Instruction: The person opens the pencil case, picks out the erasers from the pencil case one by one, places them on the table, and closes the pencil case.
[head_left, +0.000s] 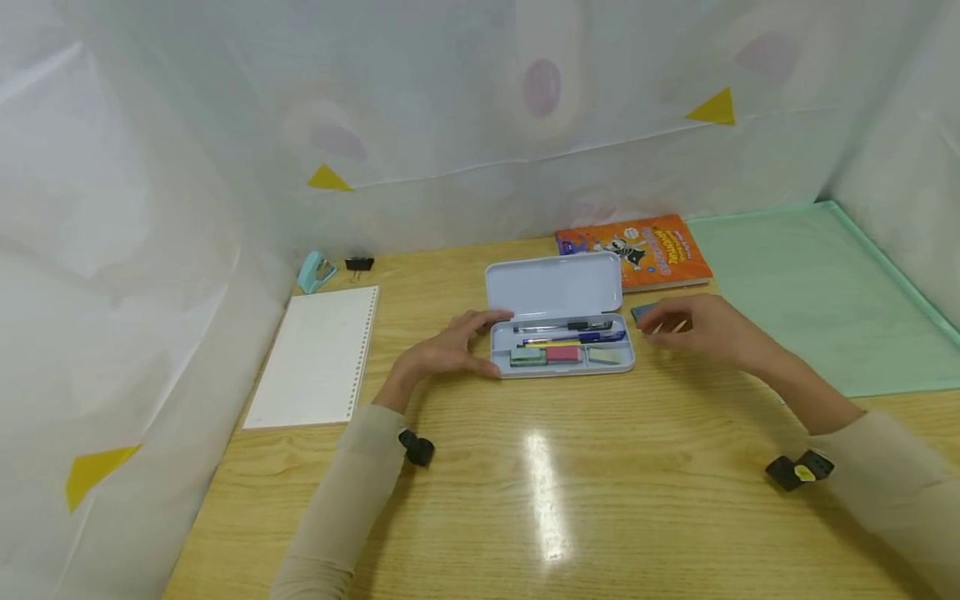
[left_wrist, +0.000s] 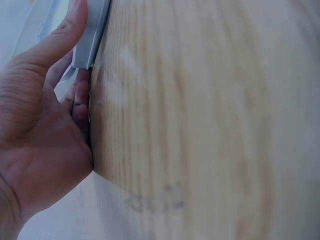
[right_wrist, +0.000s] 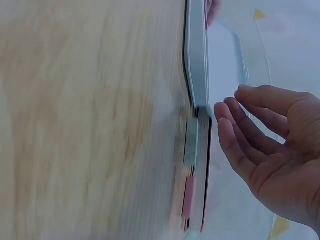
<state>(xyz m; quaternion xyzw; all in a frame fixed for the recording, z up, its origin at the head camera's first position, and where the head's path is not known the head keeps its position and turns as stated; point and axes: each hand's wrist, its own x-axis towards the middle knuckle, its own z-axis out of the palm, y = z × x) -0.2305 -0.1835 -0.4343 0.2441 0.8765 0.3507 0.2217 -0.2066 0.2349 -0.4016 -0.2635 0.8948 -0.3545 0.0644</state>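
An open pale blue pencil case [head_left: 562,372] lies on the table, lid raised toward the back. Inside are a black-capped pen [head_left: 577,326], a blue-capped pen [head_left: 592,337], a green block [head_left: 528,357], a pink block [head_left: 563,354] and a pale block [head_left: 602,357] in the right-hand compartment. My left hand [head_left: 450,343] holds the case's left end, thumb at the front corner and fingers behind. Just right of the case hovers my right hand [head_left: 701,329], fingers loosely bent, nothing between them. Near it, a blue-grey block [right_wrist: 191,141] and a pink block [right_wrist: 188,197] stand on the table, mostly hidden in the head view.
An orange book [head_left: 667,250] lies behind the case. At the right is a pale green mat [head_left: 832,308]. A white notepad [head_left: 315,358] lies at the left, with a light blue stapler [head_left: 313,272] and a black binder clip [head_left: 359,264] behind it.
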